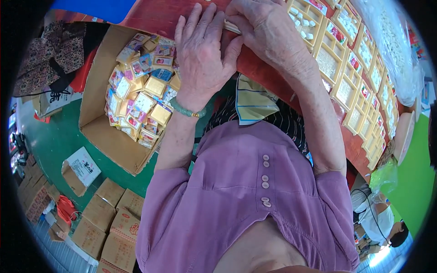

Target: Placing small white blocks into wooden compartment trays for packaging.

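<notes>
Holding the left hand (203,50) over the red table (154,18), with fingers slightly spread. Holding the right hand (264,34) curled at a pale, mostly hidden case (232,27) between both hands; pinching, cannot tell. Noting a cardboard box (98,98) at left.

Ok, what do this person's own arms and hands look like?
Left hand and right hand are both ungloved. The left wrist wears a green bracelet with a small gold-coloured piece; nothing shows on the right wrist. Forearms are bare; plain purple sleeves end around the elbows. No cables or markings visible on either arm.
</notes>
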{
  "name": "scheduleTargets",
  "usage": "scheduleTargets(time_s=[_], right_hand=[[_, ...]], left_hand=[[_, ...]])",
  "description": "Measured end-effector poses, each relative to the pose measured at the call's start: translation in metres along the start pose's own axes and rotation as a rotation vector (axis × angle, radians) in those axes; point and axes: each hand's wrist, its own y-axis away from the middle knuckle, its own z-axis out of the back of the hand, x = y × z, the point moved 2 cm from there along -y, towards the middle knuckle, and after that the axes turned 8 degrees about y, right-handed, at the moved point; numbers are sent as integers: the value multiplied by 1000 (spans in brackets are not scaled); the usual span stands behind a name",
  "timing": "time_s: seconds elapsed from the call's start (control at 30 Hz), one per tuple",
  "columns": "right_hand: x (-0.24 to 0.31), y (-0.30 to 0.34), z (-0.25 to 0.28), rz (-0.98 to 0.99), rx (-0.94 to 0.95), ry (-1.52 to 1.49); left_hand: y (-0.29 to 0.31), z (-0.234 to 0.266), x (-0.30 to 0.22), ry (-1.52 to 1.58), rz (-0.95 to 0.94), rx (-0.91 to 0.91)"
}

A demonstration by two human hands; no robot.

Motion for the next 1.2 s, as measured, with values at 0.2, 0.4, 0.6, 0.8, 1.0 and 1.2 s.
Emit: scheduleTargets(time_s=[0.2,0.4,0.6,0.8,1.0,1.2], right_hand=[[-11,2,-11,90,-80,107],[-6,2,-9,-18,-81,-4],[-5,2,-5,-35,-73,-107],[-1,1,-3,63,44,27],[6,13,42,-198,-158,-379],[-21,51,92,-310,-326,-300]], left_hand=[[-1,-4,2,23,1,-16],[0,-5,1,19,-19,-29],[0,-6,1,17,-29,-20],[2,-23,29,383,-568,-408],[-1,-5,14,-58,-180,-88],[-14,4,-17,-100,-272,74]])
